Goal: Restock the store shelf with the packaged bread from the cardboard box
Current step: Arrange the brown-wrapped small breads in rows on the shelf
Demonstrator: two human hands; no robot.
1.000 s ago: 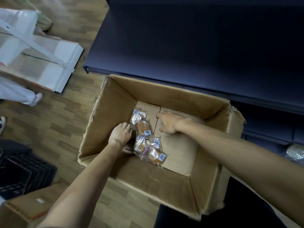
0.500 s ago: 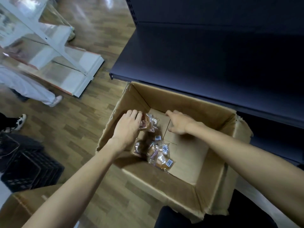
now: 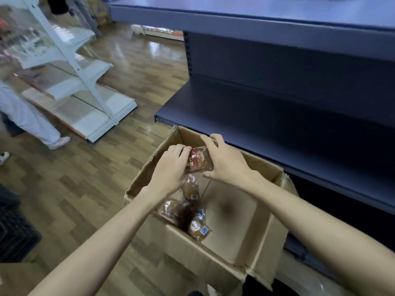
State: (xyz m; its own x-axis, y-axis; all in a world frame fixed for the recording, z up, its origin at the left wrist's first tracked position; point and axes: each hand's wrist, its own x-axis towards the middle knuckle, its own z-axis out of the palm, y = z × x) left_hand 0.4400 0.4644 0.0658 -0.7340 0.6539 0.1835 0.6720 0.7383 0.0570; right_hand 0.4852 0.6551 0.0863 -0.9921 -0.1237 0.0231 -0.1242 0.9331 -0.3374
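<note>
An open cardboard box (image 3: 263,236) stands on the floor against a dark blue store shelf (image 3: 277,124). Above the box, a clear packet of bread with a red label (image 3: 197,160) is held between both hands. My left hand (image 3: 171,169) grips its left side and my right hand (image 3: 226,161) grips its right side with fingers curled over the top. A second packet (image 3: 191,190) hangs just below it. A few more bread packets (image 3: 198,228) lie on the box bottom at the near left.
The dark shelf boards are bare. A white shelving unit (image 3: 85,99) stands on the wood floor at left, with a person in pale trousers (image 3: 32,122) beside it. A black crate (image 3: 15,233) sits at the left edge.
Both hands rose from the box bottom and now hold a bread packet above the box. The view tilted up toward the shelf.
</note>
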